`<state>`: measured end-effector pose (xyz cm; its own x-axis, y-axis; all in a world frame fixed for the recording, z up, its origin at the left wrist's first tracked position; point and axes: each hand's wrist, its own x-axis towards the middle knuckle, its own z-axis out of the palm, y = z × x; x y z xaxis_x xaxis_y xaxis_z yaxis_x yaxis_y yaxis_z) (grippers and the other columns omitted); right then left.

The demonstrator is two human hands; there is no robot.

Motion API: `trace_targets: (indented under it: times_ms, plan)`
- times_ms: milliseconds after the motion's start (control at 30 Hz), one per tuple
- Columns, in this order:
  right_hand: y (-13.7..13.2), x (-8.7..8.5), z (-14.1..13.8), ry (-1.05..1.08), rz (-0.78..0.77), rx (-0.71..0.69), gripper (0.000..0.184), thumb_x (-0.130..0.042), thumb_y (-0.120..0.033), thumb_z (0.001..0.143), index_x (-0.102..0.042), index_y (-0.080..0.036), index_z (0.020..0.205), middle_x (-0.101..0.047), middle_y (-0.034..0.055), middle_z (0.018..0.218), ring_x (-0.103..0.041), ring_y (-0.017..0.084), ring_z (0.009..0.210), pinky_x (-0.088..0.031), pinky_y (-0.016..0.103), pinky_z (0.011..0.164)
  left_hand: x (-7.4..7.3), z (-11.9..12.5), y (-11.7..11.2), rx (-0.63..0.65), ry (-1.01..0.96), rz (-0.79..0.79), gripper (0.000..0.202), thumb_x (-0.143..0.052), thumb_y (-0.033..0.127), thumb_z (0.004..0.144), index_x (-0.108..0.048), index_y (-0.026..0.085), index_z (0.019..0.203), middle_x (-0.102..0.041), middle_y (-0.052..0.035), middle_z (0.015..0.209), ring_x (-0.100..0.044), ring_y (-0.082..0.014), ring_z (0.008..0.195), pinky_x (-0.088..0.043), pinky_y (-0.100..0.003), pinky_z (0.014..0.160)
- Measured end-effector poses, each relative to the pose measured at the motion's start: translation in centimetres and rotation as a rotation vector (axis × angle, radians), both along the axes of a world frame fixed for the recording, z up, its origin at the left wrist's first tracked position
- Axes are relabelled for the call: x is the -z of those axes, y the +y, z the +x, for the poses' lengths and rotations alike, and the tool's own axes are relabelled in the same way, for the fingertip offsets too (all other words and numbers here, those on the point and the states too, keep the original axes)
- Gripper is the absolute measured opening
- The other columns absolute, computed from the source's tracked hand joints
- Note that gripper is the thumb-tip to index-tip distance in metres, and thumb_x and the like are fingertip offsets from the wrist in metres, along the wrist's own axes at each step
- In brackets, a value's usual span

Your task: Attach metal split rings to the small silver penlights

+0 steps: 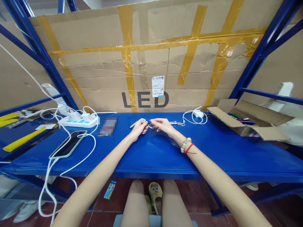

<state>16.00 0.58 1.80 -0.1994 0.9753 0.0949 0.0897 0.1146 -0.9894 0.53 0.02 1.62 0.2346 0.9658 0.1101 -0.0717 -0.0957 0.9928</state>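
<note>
1. Head view: the left hand [139, 129] has its fingers bunched tight, pinching a small metal piece [150, 126] whose details are too small to make out.
2. The right hand [163, 125] meets it at that piece, thumb and fingers narrowly spaced; whether they grip it too, I cannot tell.
3. Both hands and the piece are midway between the left and right ends of the blue worktop [156, 154], nearer its back edge than its front.
4. Just beside the left hand, a slim silver pen [132, 125] lies slanted; a blue pen [174, 122] with a metal clip lies just behind the right wrist.
5. Farther left lie a blurred-out rectangular object [108, 126], a power strip [78, 123] toward the back-left corner and a cabled phone [68, 145] toward the front-left corner.
6. Rightward, a white charger [198, 113] sits by the back edge, and an open carton [224, 116] with pens stands near the back-right corner.
</note>
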Motion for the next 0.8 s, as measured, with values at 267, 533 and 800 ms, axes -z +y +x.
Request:
trace_targets:
  times_ms: [267, 533, 800]
  plan:
    - [-0.23, 0.50, -0.28, -0.111, 0.108, -0.119, 0.042, -0.071, -0.030, 0.069, -0.066, -0.014, 0.106, -0.070, 0.0074, 0.086, -0.064, 0.013, 0.068, -0.047, 0.016, 0.045, -0.01, -0.27, 0.31, -0.064, -0.091, 0.002, 0.025, -0.055, 0.027, 0.078, -0.033, 0.019, 0.070, -0.047, 0.0062, 0.051, -0.038, -0.0040, 0.038, -0.027, -0.014, 0.037]
    - [0.11, 0.69, 0.24, -0.282, 0.347, -0.107, 0.032, -0.064, -0.037, 0.073, -0.072, -0.012, 0.092, -0.067, 0.0039, 0.065, -0.054, 0.010, 0.050, -0.042, 0.019, 0.044, 0.47, -0.32, 0.53, -0.047, 0.020, 0.023, 0.033, -0.060, 0.040, 0.075, -0.035, 0.019, 0.071, -0.049, 0.0050, 0.054, -0.039, -0.0042, 0.038, -0.029, -0.015, 0.036]
    - [0.47, 0.96, 0.39, -0.452, 0.577, -0.024, 0.031, -0.062, -0.034, 0.076, -0.069, -0.015, 0.100, -0.069, 0.0063, 0.081, -0.058, 0.012, 0.060, -0.044, 0.022, 0.058, 0.76, -0.27, 0.48, -0.086, 0.145, 0.198, 0.030, -0.054, 0.038, 0.078, -0.031, 0.020, 0.071, -0.042, 0.0085, 0.050, -0.033, -0.0044, 0.038, -0.024, -0.016, 0.039]
